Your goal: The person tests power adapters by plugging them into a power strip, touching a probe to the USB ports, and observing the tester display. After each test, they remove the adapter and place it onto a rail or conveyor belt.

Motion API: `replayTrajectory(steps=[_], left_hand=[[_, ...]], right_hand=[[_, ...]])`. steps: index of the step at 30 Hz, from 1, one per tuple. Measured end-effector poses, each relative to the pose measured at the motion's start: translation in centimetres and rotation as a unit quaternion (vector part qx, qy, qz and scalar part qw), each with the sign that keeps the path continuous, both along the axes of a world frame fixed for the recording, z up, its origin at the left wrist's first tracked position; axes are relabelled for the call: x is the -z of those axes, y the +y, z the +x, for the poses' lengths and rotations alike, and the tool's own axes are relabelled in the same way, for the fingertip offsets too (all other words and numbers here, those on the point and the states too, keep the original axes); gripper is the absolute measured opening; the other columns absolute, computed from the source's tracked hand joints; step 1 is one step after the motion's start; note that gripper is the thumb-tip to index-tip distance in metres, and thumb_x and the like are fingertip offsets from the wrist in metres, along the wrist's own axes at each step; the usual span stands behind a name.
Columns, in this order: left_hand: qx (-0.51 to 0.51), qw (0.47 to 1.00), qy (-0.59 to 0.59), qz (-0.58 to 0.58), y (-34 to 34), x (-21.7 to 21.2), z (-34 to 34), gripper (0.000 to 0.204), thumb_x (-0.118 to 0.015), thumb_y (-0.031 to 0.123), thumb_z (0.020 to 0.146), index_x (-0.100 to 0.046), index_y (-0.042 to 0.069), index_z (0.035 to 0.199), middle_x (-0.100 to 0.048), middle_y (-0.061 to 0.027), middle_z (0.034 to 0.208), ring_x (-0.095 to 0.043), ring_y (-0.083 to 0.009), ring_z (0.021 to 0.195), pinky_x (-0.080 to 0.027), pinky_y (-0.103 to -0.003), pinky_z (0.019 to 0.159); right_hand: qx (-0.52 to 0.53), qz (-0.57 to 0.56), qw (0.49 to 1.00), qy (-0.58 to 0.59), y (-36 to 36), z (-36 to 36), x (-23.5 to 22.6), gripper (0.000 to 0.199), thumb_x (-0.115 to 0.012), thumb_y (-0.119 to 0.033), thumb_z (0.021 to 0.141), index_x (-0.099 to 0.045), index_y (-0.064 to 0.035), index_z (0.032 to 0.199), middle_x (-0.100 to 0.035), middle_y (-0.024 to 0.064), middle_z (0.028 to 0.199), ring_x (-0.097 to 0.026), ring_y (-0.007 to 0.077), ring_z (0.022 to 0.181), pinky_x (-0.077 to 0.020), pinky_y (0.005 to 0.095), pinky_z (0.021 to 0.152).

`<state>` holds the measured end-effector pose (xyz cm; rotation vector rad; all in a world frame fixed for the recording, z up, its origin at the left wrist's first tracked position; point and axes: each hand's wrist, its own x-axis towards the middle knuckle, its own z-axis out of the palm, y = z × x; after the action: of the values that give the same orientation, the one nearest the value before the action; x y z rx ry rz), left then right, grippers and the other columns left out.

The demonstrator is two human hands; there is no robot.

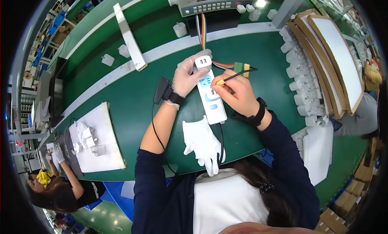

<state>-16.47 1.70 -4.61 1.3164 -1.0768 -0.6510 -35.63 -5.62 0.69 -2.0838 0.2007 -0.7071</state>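
A white charger (203,62) with two USB ports faces up at the far end of a white power strip (217,113). My left hand (188,74), in a thin clear glove, is closed round the charger; whether it is fully seated in the strip I cannot tell. Between thumb and fingertips my bare right hand (238,92) pinches a yellow connector (220,83) on a black cable, just above the strip's middle. The cable runs to a green and yellow terminal block (241,68) with rainbow ribbon wires. An empty white glove (202,143) lies close to the strip's near end.
At the back stands a bench meter (214,2) with a lit display. White chargers (301,86) line the right edge beside cardboard-edged panels (335,60). More chargers (89,141) sit on a white pad (109,153) at left. Another person (60,185) works at far left.
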Motion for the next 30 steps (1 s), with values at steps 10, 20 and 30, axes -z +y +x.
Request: replayTrajectory(steps=[10,20,30], left_hand=[[-0.290,0.798,-0.513,0.125,-2.9,-2.5,14.5,0.037,-0.055,0.015,0.091,-0.053,0.009,0.127,-0.065,-0.0165,0.103,-0.062,-0.0389,0.093,-0.050,-0.041,0.086],[-0.300,0.525,-0.685,0.407,2.2,-3.2,20.8,0.016,-0.052,0.025,0.090,-0.064,0.016,0.085,-0.070,-0.0095,0.085,-0.070,-0.0290,0.079,-0.051,-0.041,0.060],[-0.215,0.947,-0.194,0.141,6.8,-2.5,16.3,0.034,-0.064,0.015,0.088,-0.060,0.003,0.119,-0.066,-0.0081,0.108,-0.063,-0.0170,0.097,-0.050,-0.031,0.085]], right_hand=[[-0.025,0.037,0.999,0.013,0.2,0.1,0.4,0.007,-0.066,-0.008,0.085,-0.068,-0.0034,0.090,-0.053,0.0028,0.079,-0.049,0.0097,0.060,-0.0394,0.0229,0.055],[-0.028,0.073,0.996,0.048,0.0,-0.5,0.1,0.009,-0.068,-0.010,0.084,-0.069,-0.0052,0.091,-0.051,0.0013,0.078,-0.047,0.0084,0.060,-0.0372,0.0217,0.055],[-0.034,0.104,0.994,0.026,-0.2,0.1,0.6,0.010,-0.068,-0.010,0.083,-0.070,-0.0054,0.093,-0.053,0.0011,0.082,-0.048,0.0077,0.061,-0.0381,0.0214,0.056]])
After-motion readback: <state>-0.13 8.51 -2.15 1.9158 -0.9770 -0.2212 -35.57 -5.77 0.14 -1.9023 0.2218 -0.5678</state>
